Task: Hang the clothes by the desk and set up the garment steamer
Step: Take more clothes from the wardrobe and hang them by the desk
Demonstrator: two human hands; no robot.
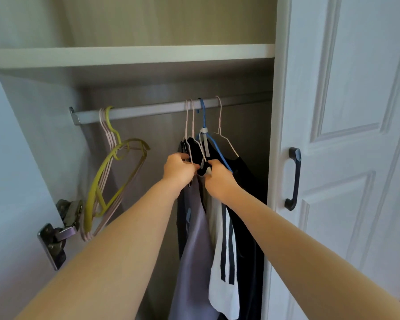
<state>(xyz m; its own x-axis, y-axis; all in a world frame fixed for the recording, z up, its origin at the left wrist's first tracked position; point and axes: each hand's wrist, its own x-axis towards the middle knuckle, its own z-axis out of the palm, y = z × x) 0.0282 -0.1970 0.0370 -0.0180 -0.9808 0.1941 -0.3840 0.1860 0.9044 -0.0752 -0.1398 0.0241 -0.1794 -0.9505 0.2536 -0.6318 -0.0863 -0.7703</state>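
Note:
Several garments hang from a metal rail (pixel 148 110) inside an open wardrobe: a mauve one (pixel 195 262), a white one with dark stripes (pixel 226 287) on a blue hanger (pixel 214 142), and a dark one (pixel 247 204) on a pale wire hanger (pixel 226 140). My left hand (pixel 178 170) pinches the dark cloth and thin hanger at the top of the mauve garment. My right hand (pixel 218 179) grips the cloth beside it, under the blue hanger. No steamer or desk is in view.
Bare hangers, a yellow-green one (pixel 116 172) and several pink ones, hang tilted at the rail's left end. A shelf (pixel 129 55) runs above the rail. The white right door (pixel 346 158) with a dark handle (pixel 295 179) is closed. A hinge (pixel 58 234) sits at lower left.

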